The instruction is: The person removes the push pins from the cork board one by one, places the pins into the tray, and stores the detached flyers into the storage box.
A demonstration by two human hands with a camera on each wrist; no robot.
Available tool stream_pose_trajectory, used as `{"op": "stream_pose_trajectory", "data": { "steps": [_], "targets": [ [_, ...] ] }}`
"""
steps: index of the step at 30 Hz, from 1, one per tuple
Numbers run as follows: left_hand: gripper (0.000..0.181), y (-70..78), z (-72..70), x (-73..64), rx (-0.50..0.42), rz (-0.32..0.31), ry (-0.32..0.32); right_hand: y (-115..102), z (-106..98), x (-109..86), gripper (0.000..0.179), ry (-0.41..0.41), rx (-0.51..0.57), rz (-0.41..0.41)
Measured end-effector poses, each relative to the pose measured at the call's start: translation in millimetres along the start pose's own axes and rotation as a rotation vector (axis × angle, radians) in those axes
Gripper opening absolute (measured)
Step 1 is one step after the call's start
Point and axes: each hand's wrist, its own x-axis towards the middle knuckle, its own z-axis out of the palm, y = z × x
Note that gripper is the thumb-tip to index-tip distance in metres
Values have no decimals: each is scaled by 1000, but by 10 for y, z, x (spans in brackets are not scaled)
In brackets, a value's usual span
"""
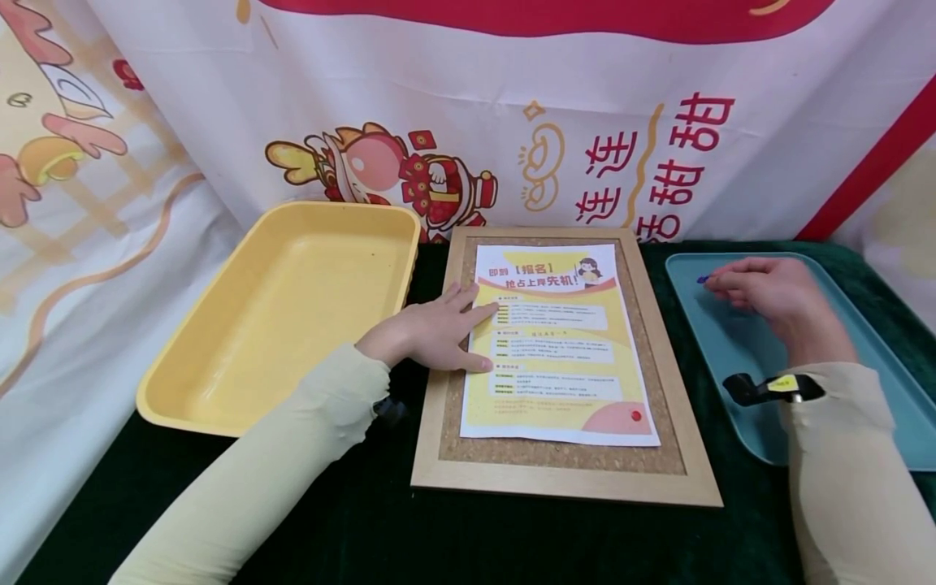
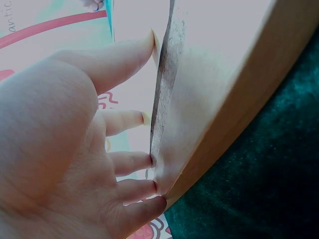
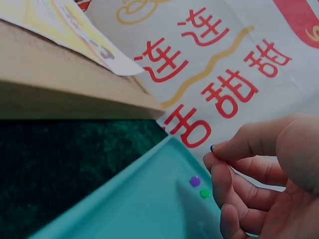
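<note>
My left hand point(image 1: 439, 329) lies with fingers spread over the left edge of a yellow-and-white printed sheet point(image 1: 541, 414) and the wooden frame of a cork board point(image 1: 453, 473). In the left wrist view, the fingertips touch the sheet and the board's border. Over the blue tray point(image 1: 738, 325), my right hand point(image 1: 764, 292) pinches a small blue thumbtack point(image 3: 213, 148) between thumb and forefinger. Beneath it, a purple thumbtack point(image 3: 195, 181) and a green thumbtack point(image 3: 205, 193) lie in the tray. A round red spot point(image 1: 636, 416), perhaps another tack, shows at the sheet's lower right corner.
A yellow tray point(image 1: 278, 325) stands left of the board, partly under my left forearm. Dark green cloth point(image 1: 512, 544) covers the table. A printed white curtain point(image 1: 453, 81) hangs right behind the trays and board.
</note>
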Motion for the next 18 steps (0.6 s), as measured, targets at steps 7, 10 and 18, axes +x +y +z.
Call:
{"op": "stream_pose_trajectory", "data": {
  "steps": [7, 10, 18],
  "targets": [
    [92, 8, -3, -4, -8, -6, -2, 79, -20, 48, 18, -14, 25, 1],
    [92, 9, -2, -7, -7, -7, -3, 100, -29, 60, 16, -23, 21, -6],
    [92, 8, -5, -2, -9, -10, -5, 118, -36, 81, 17, -43, 16, 6]
  ]
}}
